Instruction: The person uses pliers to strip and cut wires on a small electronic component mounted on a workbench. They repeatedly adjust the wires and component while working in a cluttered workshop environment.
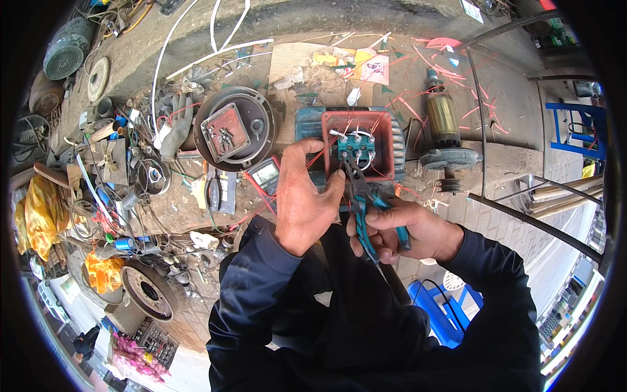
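Observation:
An electric motor [400, 140] with a finned teal housing lies on the bench, its red terminal box [394, 153] uncovered. Inside the box, a teal terminal block [356, 142] carries metal studs and white-sleeved wires. My right hand [405, 230] is closed round the teal-and-black handles of pliers [363, 199]. Their jaws reach down to the block's lower edge. My left hand [304, 206] grips the box's left side, its index finger bent against the wall and its thumb at the near left corner. Thin red wires run beside the left fingers; the other fingertips are hidden.
Left of the motor, a round metal housing [266, 124] holds a red box cover [225, 134] with small hardware. A multimeter [264, 173] lies near my left wrist. To the right stands a rotor [444, 121]. Metal bars [522, 225] cross the right side.

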Action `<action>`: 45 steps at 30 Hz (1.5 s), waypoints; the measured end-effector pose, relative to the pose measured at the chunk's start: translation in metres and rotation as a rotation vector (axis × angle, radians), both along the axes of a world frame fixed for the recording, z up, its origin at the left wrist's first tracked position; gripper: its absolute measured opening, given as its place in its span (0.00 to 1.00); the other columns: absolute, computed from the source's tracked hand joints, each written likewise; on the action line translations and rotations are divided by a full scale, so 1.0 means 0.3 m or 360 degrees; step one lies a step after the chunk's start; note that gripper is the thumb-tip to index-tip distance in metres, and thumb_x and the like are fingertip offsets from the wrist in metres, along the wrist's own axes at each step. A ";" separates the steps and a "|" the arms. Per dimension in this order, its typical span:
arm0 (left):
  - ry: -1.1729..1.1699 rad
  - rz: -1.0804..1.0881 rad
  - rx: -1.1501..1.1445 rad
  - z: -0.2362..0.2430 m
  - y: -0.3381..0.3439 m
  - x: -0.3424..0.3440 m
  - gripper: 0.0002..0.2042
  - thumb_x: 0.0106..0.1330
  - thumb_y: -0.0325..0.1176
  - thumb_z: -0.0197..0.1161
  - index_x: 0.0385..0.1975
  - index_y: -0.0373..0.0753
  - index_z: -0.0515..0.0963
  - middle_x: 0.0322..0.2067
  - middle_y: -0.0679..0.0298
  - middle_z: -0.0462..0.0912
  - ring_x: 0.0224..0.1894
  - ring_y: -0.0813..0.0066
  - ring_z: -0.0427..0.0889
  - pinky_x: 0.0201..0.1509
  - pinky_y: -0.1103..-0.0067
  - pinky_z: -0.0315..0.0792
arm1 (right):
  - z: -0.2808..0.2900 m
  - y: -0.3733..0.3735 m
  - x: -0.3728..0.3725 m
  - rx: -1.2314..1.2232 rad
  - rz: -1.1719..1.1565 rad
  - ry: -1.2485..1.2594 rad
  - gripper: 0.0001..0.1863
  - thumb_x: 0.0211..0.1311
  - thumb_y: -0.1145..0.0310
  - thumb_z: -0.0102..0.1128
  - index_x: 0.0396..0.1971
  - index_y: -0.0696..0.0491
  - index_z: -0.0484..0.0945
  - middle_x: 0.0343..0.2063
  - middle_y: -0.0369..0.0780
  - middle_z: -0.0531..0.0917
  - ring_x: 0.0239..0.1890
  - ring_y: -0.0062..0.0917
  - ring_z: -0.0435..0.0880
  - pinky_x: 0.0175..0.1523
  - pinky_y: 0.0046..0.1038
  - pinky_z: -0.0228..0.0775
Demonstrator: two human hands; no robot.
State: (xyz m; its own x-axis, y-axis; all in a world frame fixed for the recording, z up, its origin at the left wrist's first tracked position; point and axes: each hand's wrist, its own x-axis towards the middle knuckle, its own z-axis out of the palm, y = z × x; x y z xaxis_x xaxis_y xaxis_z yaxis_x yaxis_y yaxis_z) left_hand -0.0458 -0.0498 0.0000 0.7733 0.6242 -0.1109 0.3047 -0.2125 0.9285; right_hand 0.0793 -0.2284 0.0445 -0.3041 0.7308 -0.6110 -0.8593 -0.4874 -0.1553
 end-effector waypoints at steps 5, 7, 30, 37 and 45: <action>-0.0021 -0.0006 0.0016 -0.003 0.001 0.002 0.24 0.61 0.22 0.71 0.56 0.31 0.72 0.51 0.48 0.78 0.55 0.51 0.80 0.62 0.65 0.73 | -0.007 -0.003 -0.001 -0.0003 0.0009 -0.0043 0.21 0.78 0.55 0.60 0.56 0.57 0.79 0.40 0.48 0.86 0.25 0.21 0.76 0.29 0.21 0.64; -0.0002 0.0000 -0.0042 -0.001 0.000 0.000 0.24 0.60 0.21 0.71 0.56 0.31 0.71 0.51 0.48 0.78 0.55 0.51 0.80 0.62 0.65 0.73 | -0.015 -0.007 0.001 -0.0010 -0.0003 0.0015 0.21 0.78 0.55 0.60 0.56 0.57 0.79 0.40 0.47 0.86 0.25 0.21 0.76 0.29 0.22 0.64; -0.0094 -0.0033 0.0017 -0.013 0.015 -0.004 0.24 0.60 0.21 0.70 0.56 0.33 0.71 0.50 0.50 0.78 0.56 0.53 0.80 0.62 0.66 0.73 | 0.061 0.082 -0.151 -0.0138 -0.0458 0.0401 0.07 0.71 0.63 0.63 0.41 0.48 0.76 0.32 0.32 0.73 0.30 0.23 0.71 0.35 0.28 0.60; 0.0016 -0.0102 -0.0200 -0.001 0.038 -0.017 0.24 0.65 0.20 0.70 0.60 0.33 0.71 0.56 0.56 0.77 0.62 0.66 0.77 0.70 0.65 0.71 | 0.044 0.101 -0.174 0.0019 -0.0574 0.0432 0.12 0.77 0.58 0.59 0.48 0.51 0.79 0.39 0.37 0.82 0.39 0.29 0.81 0.48 0.36 0.76; -0.0135 -0.0074 0.0123 -0.005 0.044 0.022 0.20 0.64 0.19 0.72 0.55 0.33 0.76 0.53 0.58 0.79 0.56 0.68 0.81 0.63 0.71 0.76 | 0.074 -0.121 -0.084 0.0100 -0.0055 -0.0328 0.19 0.77 0.56 0.62 0.54 0.56 0.78 0.41 0.43 0.87 0.40 0.30 0.89 0.48 0.31 0.81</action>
